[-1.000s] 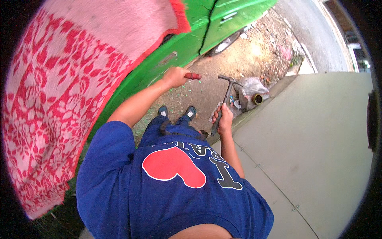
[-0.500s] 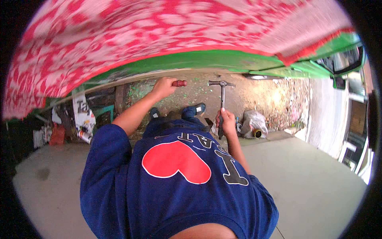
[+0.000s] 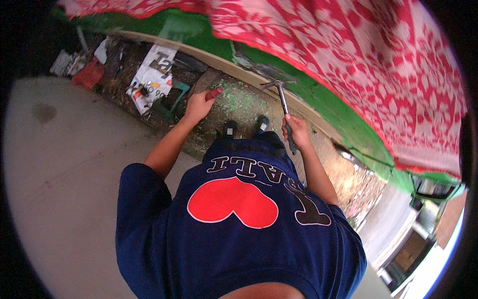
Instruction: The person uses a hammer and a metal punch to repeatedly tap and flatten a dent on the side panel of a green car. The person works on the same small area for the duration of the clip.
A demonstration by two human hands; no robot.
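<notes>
Turning leftward, the view is now given over to more of the ground (image 3: 332, 158) at that side than half a second ago. The head of the hammer (image 3: 284, 99), seen then against bare earth, is now lined up in sight with the beige strip (image 3: 214, 60) along the lower edge of the green panel (image 3: 318, 102) (whether they touch cannot be told). By that shift, it seems, the tool is brought better into line with the panel. The hammer is gripped by the right hand (image 3: 297, 130), its fingers wrapped round the dark grip; a short red handle (image 3: 214, 93) is clamped in the curled fingers of the left hand (image 3: 198, 106), its other end hidden by the fist, well apart from the hammer.

Green flakes (image 3: 239, 99) are scattered beyond the shoes (image 3: 263, 123). At the left, a printed sheet (image 3: 152, 74) is seen near a green frame (image 3: 178, 97), with a red bundle (image 3: 88, 74) farther off. Much of the panel is covered by a red-and-pink cloth (image 3: 338, 55), by which access from above is probably hindered; footing may also be narrowed by the clutter.
</notes>
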